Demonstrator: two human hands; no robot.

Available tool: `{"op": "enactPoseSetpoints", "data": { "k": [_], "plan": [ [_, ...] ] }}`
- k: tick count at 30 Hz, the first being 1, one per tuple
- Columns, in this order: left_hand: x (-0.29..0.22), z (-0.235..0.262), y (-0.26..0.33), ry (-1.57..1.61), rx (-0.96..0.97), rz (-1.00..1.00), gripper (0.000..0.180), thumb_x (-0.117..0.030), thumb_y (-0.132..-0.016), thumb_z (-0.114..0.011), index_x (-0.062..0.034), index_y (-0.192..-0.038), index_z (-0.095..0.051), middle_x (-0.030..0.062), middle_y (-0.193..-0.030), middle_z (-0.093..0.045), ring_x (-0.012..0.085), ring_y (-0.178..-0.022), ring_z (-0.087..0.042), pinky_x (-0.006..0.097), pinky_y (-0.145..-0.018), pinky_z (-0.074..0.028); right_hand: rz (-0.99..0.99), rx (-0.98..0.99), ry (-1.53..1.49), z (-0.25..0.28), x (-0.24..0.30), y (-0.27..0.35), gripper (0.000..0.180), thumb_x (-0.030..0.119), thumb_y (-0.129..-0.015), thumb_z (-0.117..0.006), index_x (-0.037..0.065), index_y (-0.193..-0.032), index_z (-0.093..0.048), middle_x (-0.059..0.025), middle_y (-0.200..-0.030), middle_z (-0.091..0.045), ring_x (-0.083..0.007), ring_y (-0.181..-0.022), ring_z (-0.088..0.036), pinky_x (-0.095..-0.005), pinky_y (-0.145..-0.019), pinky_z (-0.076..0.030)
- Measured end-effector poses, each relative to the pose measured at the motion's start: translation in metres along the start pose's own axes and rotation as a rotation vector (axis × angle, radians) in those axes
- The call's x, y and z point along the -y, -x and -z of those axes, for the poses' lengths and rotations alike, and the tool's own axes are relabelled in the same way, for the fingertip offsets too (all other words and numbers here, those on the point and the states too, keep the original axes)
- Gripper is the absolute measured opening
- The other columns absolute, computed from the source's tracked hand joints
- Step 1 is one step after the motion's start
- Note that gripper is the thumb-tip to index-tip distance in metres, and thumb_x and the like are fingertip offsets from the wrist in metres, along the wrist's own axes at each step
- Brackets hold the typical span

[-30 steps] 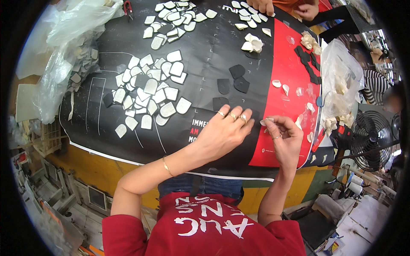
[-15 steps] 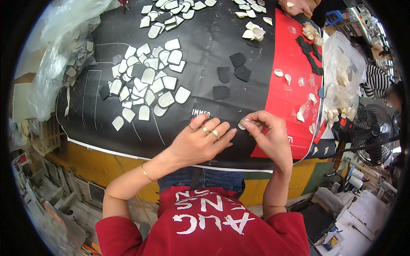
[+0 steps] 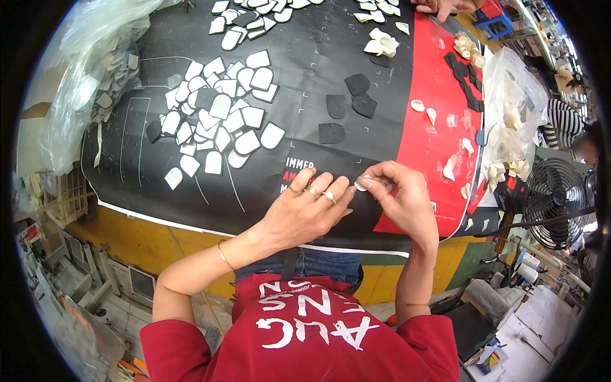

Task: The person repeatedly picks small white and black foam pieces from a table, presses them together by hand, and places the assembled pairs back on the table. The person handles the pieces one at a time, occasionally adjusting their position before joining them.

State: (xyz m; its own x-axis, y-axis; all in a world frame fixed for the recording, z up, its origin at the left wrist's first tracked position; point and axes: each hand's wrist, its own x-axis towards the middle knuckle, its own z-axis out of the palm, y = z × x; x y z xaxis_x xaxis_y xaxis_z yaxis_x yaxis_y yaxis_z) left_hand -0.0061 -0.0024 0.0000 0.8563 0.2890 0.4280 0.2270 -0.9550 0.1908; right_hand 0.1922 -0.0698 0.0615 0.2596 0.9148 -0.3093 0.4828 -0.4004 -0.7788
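One wide desk (image 3: 286, 83), black with a red band (image 3: 423, 146) on its right part, fills the middle of the workroom. Three groups of white-faced pieces lie on it: one large pile (image 3: 219, 108) at the left, and one upper pile (image 3: 258, 7) and one smaller group (image 3: 384, 7), both cut by the top of the view; the pieces overlap, so their exact number cannot be told. Near the middle, four black pieces (image 3: 363, 106) lie flat, and a fifth shows partly below one cluster of cream scraps (image 3: 382, 43). One black fan (image 3: 559, 204) is at the far right.

Two hands meet over the near side of the desk. The right hand (image 3: 404, 194) leans inward from its raised forearm, and its grip pinches one small pale piece (image 3: 363, 183) between thumb and forefinger, over the black surface. The left hand (image 3: 302, 210), wearing three rings (image 3: 312, 191) and one bracelet (image 3: 223, 254), reaches from the lower left, back upward, fingers curved. Its fingertips are just beside this piece; whether its grip also holds something, one cannot tell.
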Motion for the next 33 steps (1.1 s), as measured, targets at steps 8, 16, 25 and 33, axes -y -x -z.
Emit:
{"op": "enactPoseSetpoints", "data": {
  "k": [8, 16, 25, 33],
  "plan": [
    [0.0, 0.0, 0.0, 0.011, -0.006, 0.001, 0.041, -0.034, -0.085, -0.072, -0.0082, -0.116, -0.067, 0.0048, -0.117, -0.057, 0.0208, -0.107, -0.055, 0.042, -0.101, -0.039, 0.033, -0.008, 0.048, -0.002, 0.001, -0.001, 0.016, 0.01, -0.09, -0.073, -0.005, -0.094, -0.07, -0.0096, -0.079, -0.068, -0.0129, -0.067, -0.063, -0.0269, -0.063, -0.051],
    [0.0, -0.002, 0.0, 0.035, -0.039, 0.022, 0.04, -0.033, -0.084, -0.072, -0.0084, -0.115, -0.068, 0.0041, -0.117, -0.057, 0.0191, -0.106, -0.055, 0.042, -0.101, -0.038, 0.063, -0.003, 0.075, -0.001, 0.0, -0.002, 0.016, 0.01, -0.09, -0.073, -0.005, -0.093, -0.07, -0.0107, -0.077, -0.068, -0.0142, -0.066, -0.064, -0.0271, -0.062, -0.051],
    [-0.005, 0.001, -0.006, -0.003, 0.035, 0.051, 0.04, -0.029, -0.079, -0.076, -0.012, -0.115, -0.069, 0.0018, -0.113, -0.058, 0.0173, -0.104, -0.055, 0.042, -0.102, -0.035, 0.044, -0.137, 0.039, -0.006, 0.002, 0.002, 0.014, 0.007, -0.087, -0.076, -0.004, -0.091, -0.07, -0.0066, -0.073, -0.066, -0.0104, -0.062, -0.057, -0.0258, -0.06, -0.048],
    [-0.006, 0.001, -0.006, -0.016, 0.041, 0.045, 0.041, -0.028, -0.078, -0.077, -0.0115, -0.114, -0.07, 0.0018, -0.113, -0.057, 0.0171, -0.102, -0.056, 0.041, -0.102, -0.036, 0.03, -0.229, 0.019, -0.015, -0.003, 0.003, 0.013, 0.007, -0.086, -0.077, -0.004, -0.089, -0.07, -0.0038, -0.071, -0.064, -0.0071, -0.059, -0.052, -0.0246, -0.055, -0.045]
  ]
}}
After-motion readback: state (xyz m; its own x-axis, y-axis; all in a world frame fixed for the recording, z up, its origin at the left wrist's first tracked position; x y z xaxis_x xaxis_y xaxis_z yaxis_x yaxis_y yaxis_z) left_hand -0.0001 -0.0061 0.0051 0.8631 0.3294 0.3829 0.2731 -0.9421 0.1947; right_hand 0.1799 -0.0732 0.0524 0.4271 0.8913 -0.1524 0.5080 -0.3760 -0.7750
